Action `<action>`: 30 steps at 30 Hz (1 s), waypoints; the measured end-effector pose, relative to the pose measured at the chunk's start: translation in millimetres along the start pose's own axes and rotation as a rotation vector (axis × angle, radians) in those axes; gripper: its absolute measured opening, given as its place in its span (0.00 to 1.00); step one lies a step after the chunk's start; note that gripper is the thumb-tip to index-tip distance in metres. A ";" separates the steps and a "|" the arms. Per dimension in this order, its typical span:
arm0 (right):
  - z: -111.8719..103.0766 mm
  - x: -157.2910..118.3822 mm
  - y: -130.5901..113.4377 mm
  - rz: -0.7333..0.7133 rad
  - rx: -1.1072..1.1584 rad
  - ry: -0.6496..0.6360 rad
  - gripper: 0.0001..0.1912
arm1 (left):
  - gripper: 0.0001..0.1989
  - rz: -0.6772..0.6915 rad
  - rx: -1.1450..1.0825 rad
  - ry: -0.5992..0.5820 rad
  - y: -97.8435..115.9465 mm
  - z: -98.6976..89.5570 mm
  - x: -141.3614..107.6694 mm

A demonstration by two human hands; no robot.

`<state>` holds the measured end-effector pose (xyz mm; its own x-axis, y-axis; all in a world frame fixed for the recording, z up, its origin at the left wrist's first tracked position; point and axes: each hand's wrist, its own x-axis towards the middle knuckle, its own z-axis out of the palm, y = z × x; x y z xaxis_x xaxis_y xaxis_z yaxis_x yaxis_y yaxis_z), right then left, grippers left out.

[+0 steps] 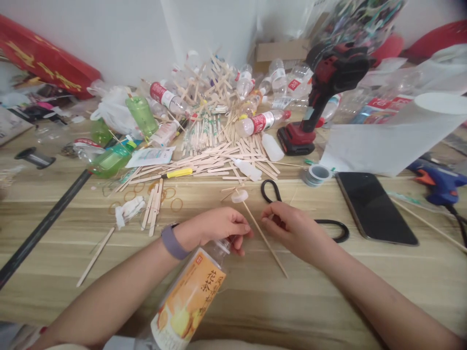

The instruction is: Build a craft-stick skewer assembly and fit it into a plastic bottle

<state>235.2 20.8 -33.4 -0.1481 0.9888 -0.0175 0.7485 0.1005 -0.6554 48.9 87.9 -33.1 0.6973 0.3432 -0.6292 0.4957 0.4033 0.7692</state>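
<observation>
One orange-labelled bottle (189,302), two hands (223,226)

Middle of black scissors (326,221) behind the right grip (295,228), base of orange-label bottle (189,299) past the bottom edge.

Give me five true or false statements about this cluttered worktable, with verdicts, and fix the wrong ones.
1. A thin stick shows between the left hand and the right hand. True.
2. The bottle nearest the left hand is labelled in green. False: the label is orange.
3. A purple band circles the left wrist. True.
4. The drill lies on its side. False: it stands upright on its battery.
5. The phone lies right of the yellow-handled tool. True.
</observation>
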 end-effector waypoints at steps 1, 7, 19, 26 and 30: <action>-0.8 -1.4 -1.5 -0.004 0.003 0.005 0.07 | 0.11 0.003 -0.012 -0.002 -1.2 0.4 0.2; 2.3 -7.9 -10.6 -0.181 0.012 0.054 0.08 | 0.16 0.056 -0.058 0.016 -4.5 2.3 0.0; 10.8 -3.0 -9.1 -0.557 -0.063 0.046 0.10 | 0.16 0.171 -0.080 0.046 -10.9 5.3 -7.0; 11.7 4.4 -9.9 -0.591 -0.232 0.079 0.12 | 0.17 0.201 -0.095 0.044 -9.3 4.9 -10.8; 12.5 10.2 -13.0 -0.579 -0.273 0.079 0.12 | 0.13 0.223 -0.058 0.072 -9.3 3.9 -13.3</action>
<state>215.9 28.2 -34.5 -0.5374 0.7701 0.3437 0.7007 0.6345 -0.3262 37.1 76.2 -31.4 0.7462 0.4883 -0.4526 0.3019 0.3578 0.8837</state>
